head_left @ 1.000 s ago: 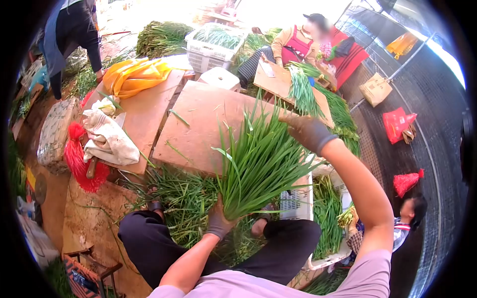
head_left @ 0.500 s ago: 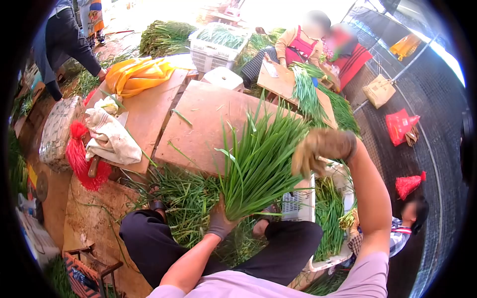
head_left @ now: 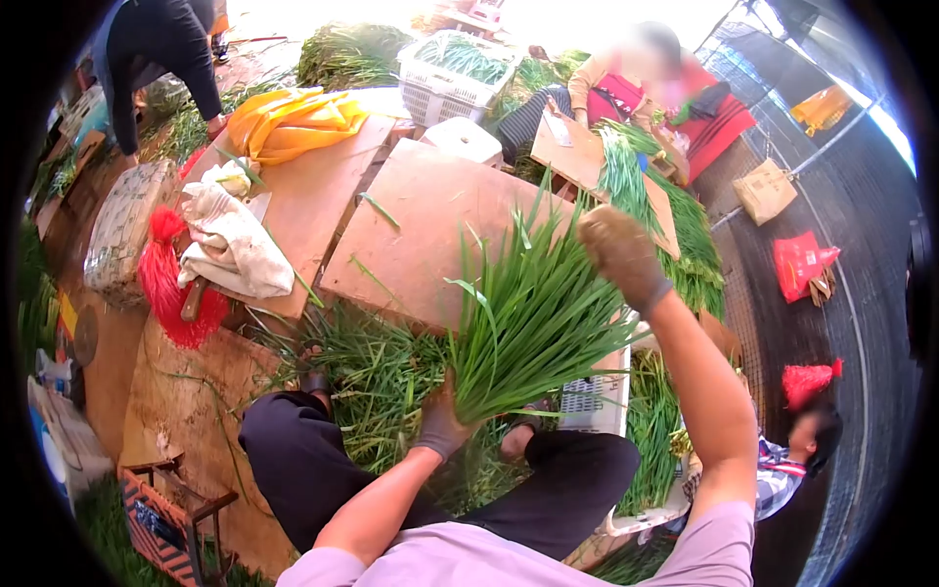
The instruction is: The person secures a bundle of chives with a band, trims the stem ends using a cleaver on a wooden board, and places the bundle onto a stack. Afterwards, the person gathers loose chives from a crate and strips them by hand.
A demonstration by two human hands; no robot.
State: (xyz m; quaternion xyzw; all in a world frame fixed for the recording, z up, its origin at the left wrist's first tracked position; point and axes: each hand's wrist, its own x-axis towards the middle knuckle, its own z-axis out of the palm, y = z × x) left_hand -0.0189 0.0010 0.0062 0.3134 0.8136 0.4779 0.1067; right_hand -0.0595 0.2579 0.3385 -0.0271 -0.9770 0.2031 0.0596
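A large bunch of long green leaves fans up and to the right over the board's front edge. My left hand, in a dark glove, is wrapped round the bunch's lower end. My right hand, in a brown-stained glove, is raised beside the upper right tips of the leaves. Its fingers are curled together, and what they hold, if anything, is hidden. Loose green leaves lie on the ground below the board, around my feet.
Ahead is a wooden board; a white cloth and orange cloth lie left. A white crate with greens stands right. Co-workers sit at the upper right and lower right; another person bends at the upper left.
My right hand swung down and outward with loose fingers, then came back up beside the leaf tips with its fingers curled. My left hand keeps its hold. The view has shifted slightly.
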